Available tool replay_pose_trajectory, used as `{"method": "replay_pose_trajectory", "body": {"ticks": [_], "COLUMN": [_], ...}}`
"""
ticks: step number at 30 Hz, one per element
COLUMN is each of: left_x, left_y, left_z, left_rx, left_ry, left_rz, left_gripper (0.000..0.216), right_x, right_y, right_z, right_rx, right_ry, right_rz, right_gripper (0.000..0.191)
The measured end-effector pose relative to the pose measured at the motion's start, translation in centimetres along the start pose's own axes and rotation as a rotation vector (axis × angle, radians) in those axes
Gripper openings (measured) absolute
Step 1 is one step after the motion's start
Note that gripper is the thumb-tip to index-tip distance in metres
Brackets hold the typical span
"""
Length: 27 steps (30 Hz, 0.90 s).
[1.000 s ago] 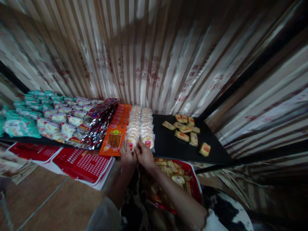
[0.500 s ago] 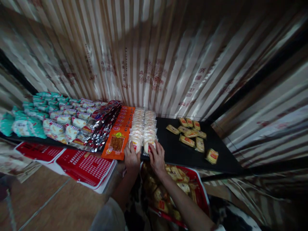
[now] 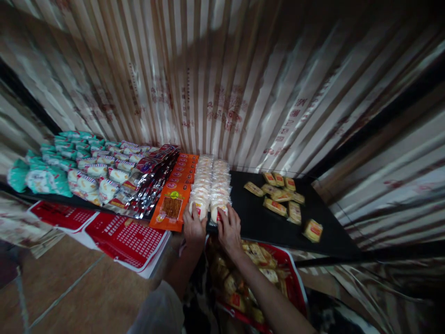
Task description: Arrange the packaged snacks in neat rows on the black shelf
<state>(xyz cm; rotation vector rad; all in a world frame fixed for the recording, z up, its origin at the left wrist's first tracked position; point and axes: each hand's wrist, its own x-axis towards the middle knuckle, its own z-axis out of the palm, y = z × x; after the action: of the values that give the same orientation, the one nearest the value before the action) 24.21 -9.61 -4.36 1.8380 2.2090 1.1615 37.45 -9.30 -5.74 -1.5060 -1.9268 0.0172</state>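
Two rows of clear-wrapped round white cakes (image 3: 212, 183) run front to back on a black shelf (image 3: 257, 222). My left hand (image 3: 193, 227) rests on the front pack of the left row, fingers curled over it. My right hand (image 3: 229, 228) presses the front pack of the right row, fingers bent over its edge. Below my right forearm sits a red box (image 3: 295, 287) holding several yellow wrapped snacks.
Orange flat packs (image 3: 175, 197), silver-red packs (image 3: 149, 181), striped white packs (image 3: 100, 174) and teal packs (image 3: 38, 174) fill the shelf to the left. Several yellow packs (image 3: 283, 197) lie loose at the right. Red printed cartons (image 3: 121, 239) sit below. Striped foil sheeting (image 3: 222, 83) backs the shelf.
My hands have parted: the right moved from the left row's front pack to the right row's front pack. The camera view drifted slightly left and down.
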Motion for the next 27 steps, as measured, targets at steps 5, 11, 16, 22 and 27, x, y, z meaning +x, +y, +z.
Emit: {"method": "replay_pose_trajectory", "body": {"ticks": [5, 11, 16, 22, 27], "left_x": [-0.3, -1.2, -1.3, 3.8, 5.6], "left_y": [0.0, 0.3, -1.5, -5.5, -7.5], "left_z": [-0.5, -1.8, -3.7, -4.3, -3.5], "left_rx": [-0.017, -0.048, -0.050, 0.103, 0.192], "left_ry": [0.014, 0.037, 0.157, 0.030, -0.159], "left_rz": [0.011, 0.040, 0.048, 0.021, 0.076], "left_gripper": [0.060, 0.054, 0.035, 0.037, 0.042], "right_x": [-0.1, -0.4, -1.5, -1.8, -1.7], "right_y": [0.4, 0.6, 1.2, 2.2, 2.5], "right_z": [-0.2, -0.8, -1.4, -1.0, -0.9], "right_rx": [0.033, 0.069, 0.101, 0.096, 0.080], "right_ry": [-0.002, 0.020, 0.043, 0.074, 0.081], "right_rz": [-0.052, -0.080, -0.076, 0.039, 0.040], "right_gripper": [0.041, 0.042, 0.044, 0.041, 0.041]}}
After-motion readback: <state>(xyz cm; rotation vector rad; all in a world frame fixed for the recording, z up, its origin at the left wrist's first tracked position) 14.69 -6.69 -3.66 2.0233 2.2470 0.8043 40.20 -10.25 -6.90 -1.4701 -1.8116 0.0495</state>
